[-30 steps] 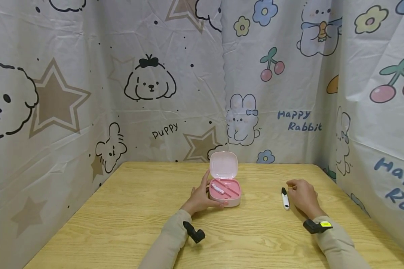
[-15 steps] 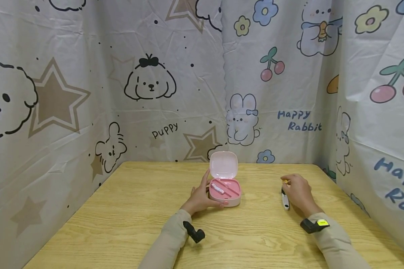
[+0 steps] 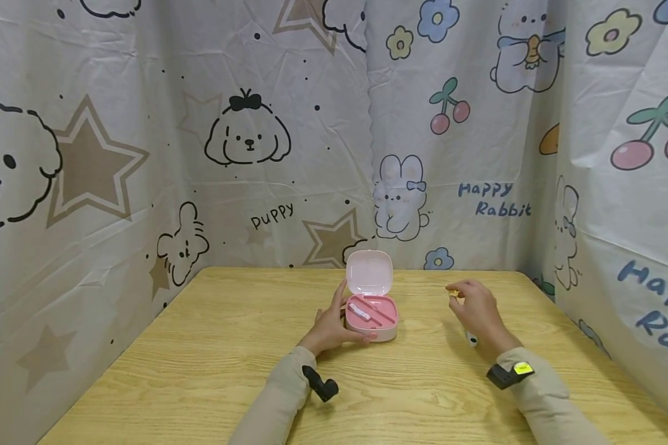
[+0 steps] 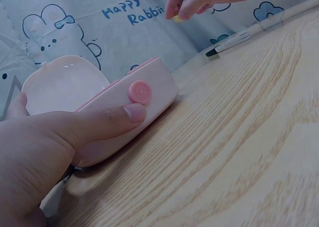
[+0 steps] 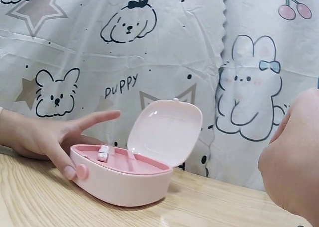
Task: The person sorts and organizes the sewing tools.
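A pale pink lidded case (image 3: 372, 334) stands on the table with its lid (image 3: 370, 272) raised. A pink tray inside it, divided by slanting ridges, holds a small white stick-like piece (image 3: 359, 311). My left hand (image 3: 328, 327) grips the case at its left side, the thumb on the front beside a round pink button (image 4: 140, 92). To the right of the case, my right hand (image 3: 479, 312) pinches a small yellow thing (image 3: 453, 293) above the table; its kind cannot be told. Below that hand lies a slim white item with a black tip (image 4: 228, 46), partly hidden in the head view.
The wooden table (image 3: 228, 346) carries the case and the slim white item. Patterned curtains (image 3: 256, 204) with puppies, rabbits and cherries enclose the back and both sides. Each wrist bears a small black camera (image 3: 321, 384).
My right hand has risen from beside the slim white item and moved left toward the case, bringing the yellow thing with it. My left hand and the case have stayed in place.
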`<state>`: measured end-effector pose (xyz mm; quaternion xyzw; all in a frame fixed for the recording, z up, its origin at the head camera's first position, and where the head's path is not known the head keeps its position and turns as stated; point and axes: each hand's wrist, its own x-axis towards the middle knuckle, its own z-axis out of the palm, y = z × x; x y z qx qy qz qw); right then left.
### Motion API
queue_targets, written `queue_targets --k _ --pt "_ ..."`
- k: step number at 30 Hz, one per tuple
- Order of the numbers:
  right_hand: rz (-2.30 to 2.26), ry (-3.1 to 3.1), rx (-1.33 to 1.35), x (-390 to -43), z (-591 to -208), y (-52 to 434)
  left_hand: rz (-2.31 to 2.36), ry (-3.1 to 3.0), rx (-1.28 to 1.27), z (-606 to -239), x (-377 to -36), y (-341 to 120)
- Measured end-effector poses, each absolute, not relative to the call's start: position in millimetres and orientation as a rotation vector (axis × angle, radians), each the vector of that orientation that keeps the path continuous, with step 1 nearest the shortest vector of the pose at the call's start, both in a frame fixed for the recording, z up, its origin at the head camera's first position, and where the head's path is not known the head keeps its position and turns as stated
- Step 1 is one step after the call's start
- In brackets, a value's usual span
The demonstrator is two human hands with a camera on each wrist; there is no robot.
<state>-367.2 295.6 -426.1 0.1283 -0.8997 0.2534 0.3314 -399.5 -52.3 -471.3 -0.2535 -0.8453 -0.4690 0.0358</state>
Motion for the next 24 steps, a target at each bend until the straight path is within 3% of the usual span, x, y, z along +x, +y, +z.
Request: queue_targets --k 24 --pt "0.654 -2.307 0.516 -359.9 -419.1 242.2 -1.417 -2.612 -0.768 -472.1 -400.4 -52.5"
